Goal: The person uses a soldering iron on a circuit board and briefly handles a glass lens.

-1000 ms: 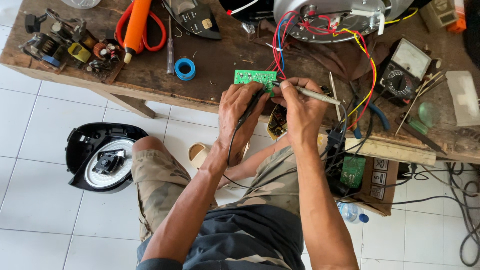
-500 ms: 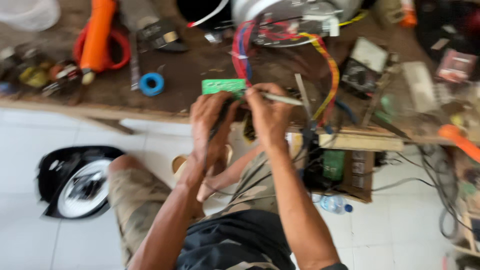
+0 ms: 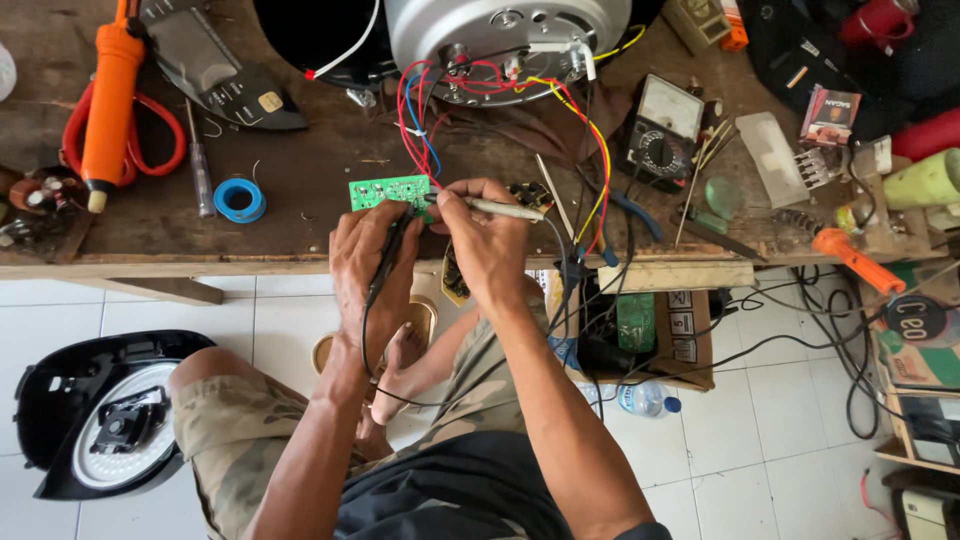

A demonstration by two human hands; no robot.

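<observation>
Circuit board (image 3: 390, 191), small green one, sits near the front edge of my wooden bench (image 3: 300, 235), wired to the cooker base (image 3: 505, 35). My left hand (image 3: 372, 262) grips a black probe (image 3: 388, 255), right hand (image 3: 485, 240) pinches a light-handled soldering iron (image 3: 490, 207), both tips at the board.

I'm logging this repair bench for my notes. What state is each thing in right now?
Green circuit board: flat on the bench, wired up.
Left hand: holds a black probe to the board.
Right hand: holds a pale pen-shaped tool to the board.
Metal pot: base exposed, wires out.
Meter: lying face up.
Black lid: on the floor, inside up.
</observation>
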